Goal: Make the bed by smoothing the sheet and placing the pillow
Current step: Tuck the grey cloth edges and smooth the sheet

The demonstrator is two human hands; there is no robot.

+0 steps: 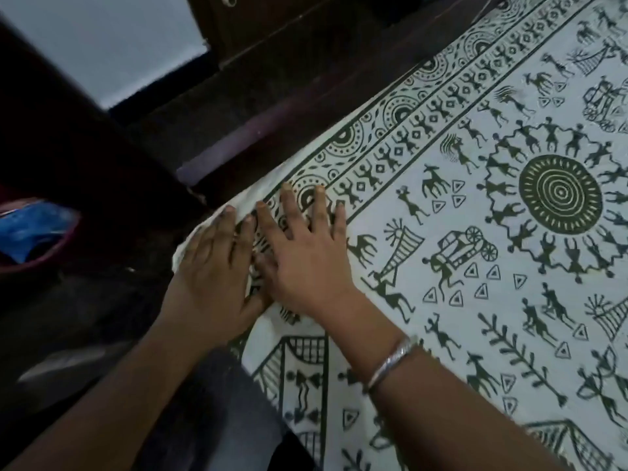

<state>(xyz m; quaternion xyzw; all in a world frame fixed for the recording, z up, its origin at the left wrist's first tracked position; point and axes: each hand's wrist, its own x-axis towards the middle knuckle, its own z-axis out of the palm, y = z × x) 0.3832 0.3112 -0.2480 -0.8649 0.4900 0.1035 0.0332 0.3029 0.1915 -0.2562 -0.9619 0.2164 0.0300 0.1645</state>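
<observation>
Dim room; a dark wooden bed frame (pixel 272 107) borders the far-left side of the bed. A white fabric sheet printed with dark tribal figures (pixel 475 300) covers the bed and fills the right of the view. Both hands lie side by side on its near-left corner, fingers straight, gripping nothing. The left hand (pixel 210 277) rests where the cloth turns down, and the right hand (pixel 306 263) lies flat on the border print. Judgement: this pressure flattens the corner and keeps it square. No pillow is in view.

One patterned sheet (pixel 475 266). Two hands: left hand (pixel 210 277), right hand (pixel 306 256). One silver bangle (pixel 390 365). One dark wooden bed frame (pixel 272 107). One reddish tub (pixel 44 261) at the left edge, with one blue item (pixel 30 229) inside.
</observation>
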